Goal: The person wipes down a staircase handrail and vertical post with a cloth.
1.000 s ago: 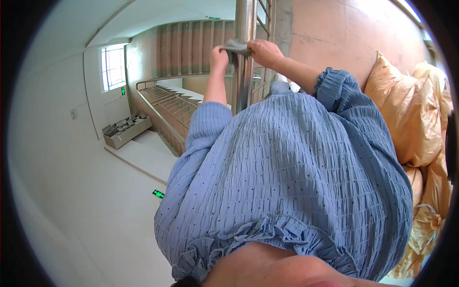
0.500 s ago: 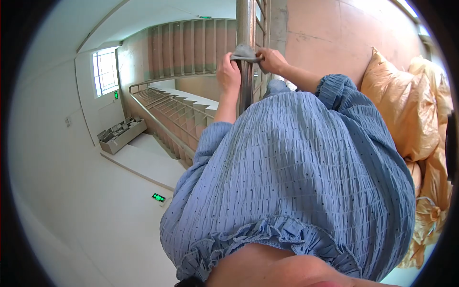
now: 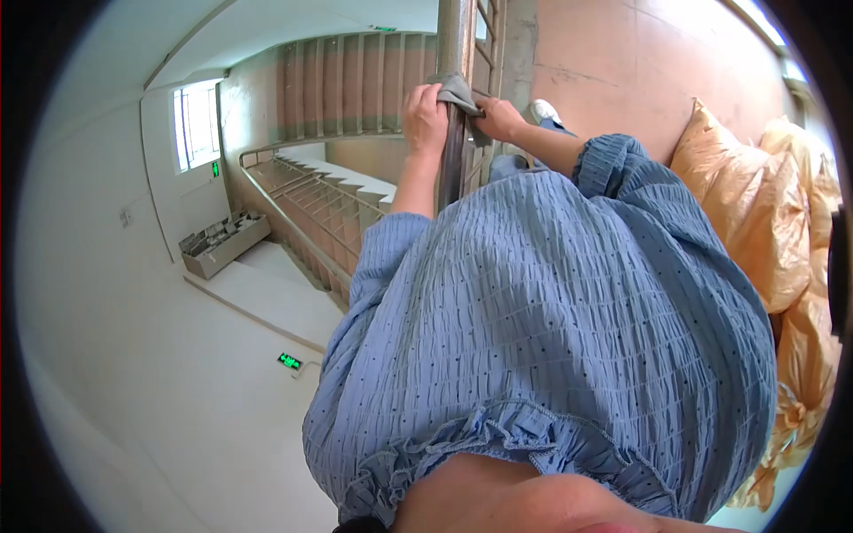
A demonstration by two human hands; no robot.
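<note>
A grey cloth (image 3: 456,91) lies draped over a metal handrail (image 3: 457,49) in front of me. On the rail's left side my left hand (image 3: 426,120) is closed on one end of the cloth. My right hand (image 3: 499,119) pinches the other end on the right side, where part of the cloth hangs down. The rail runs up between both hands and back toward my body. Most of my fingertips are hidden by the cloth and rail.
Stairs (image 3: 342,89) and a lower railing (image 3: 293,209) drop away on the left. A long grey box (image 3: 227,247) stands by the wall below. Stuffed orange-tan sacks (image 3: 746,195) lie on the right. My white shoe (image 3: 546,111) shows on the landing floor (image 3: 604,53).
The cloth now sits more closely round the rail, and more of it hangs on the right side. My white shoe has come into clearer view. My right hand has lowered slightly.
</note>
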